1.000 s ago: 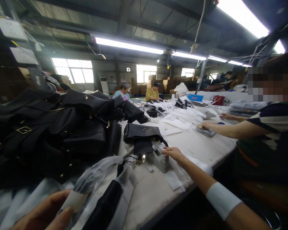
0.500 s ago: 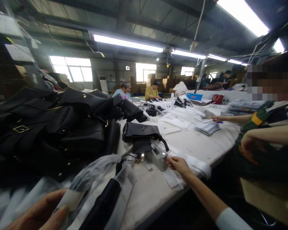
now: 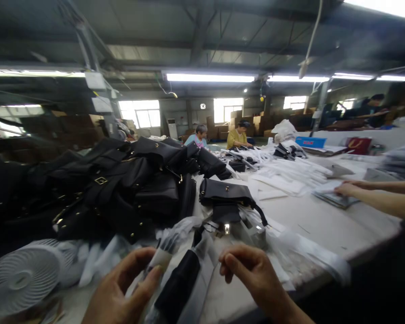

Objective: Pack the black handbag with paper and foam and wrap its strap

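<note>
My left hand (image 3: 128, 283) is closed around a wrapped strap (image 3: 162, 261), a strip in white wrap and clear film. Beside it lies a black leather bag piece (image 3: 180, 281) partly sleeved in translucent white wrapping (image 3: 202, 270). Thumb and fingers of my right hand (image 3: 246, 274) are pinched just right of that piece, apart from my left hand. A thin clear strip, which looks like tape, shows faintly at the fingertips. Behind my right hand stands a grey tape dispenser (image 3: 256, 234), partly hidden by a black handbag (image 3: 226, 191) with a metal clasp.
Black handbags (image 3: 148, 180) are heaped on the left. A white fan (image 3: 23, 276) sits at the lower left. Flat white wrapping (image 3: 283, 168) spreads over the pale table (image 3: 310, 225). At the right, a co-worker's hands (image 3: 351, 186) rest on a folded stack (image 3: 337, 200).
My right hand has left the tape dispenser and come back toward my left hand. The view has turned left, bringing the fan into sight. My left hand keeps its hold on the wrapped strap.
</note>
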Motion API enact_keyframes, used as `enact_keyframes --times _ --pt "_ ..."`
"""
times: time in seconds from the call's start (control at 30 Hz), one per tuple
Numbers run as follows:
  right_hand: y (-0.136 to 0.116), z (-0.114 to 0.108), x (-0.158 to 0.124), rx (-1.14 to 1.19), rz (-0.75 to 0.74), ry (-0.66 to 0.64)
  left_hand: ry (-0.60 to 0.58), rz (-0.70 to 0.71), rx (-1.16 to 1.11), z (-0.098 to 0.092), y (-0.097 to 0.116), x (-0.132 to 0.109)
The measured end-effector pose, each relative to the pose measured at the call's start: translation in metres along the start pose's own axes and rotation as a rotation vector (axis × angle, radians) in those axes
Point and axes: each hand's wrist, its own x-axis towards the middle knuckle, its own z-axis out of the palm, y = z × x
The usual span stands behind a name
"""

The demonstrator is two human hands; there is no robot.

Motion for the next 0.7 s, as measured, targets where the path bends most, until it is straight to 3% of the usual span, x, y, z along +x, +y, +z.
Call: enact_keyframes --times 0.17,0.3,0.47,0.7 --pt "-0.020 0.057 0.008 0.150 0.004 -0.194 0.012 0.132 0.009 0.005 0.011 -0.006" --pt "-0.021 0.086 0.018 0.113 0.050 -0.119 0.017 0.219 0.059 0.005 0.006 -0.005" --pt "-0.020 0.094 0.022 -0.004 0.133 -0.022 -0.032 0.307 0.112 0.000 -0.003 -0.002" --pt "-0.012 0.084 0.025 0.046 0.159 -0.078 -0.081 0.296 0.135 -0.004 -0.001 0.002"
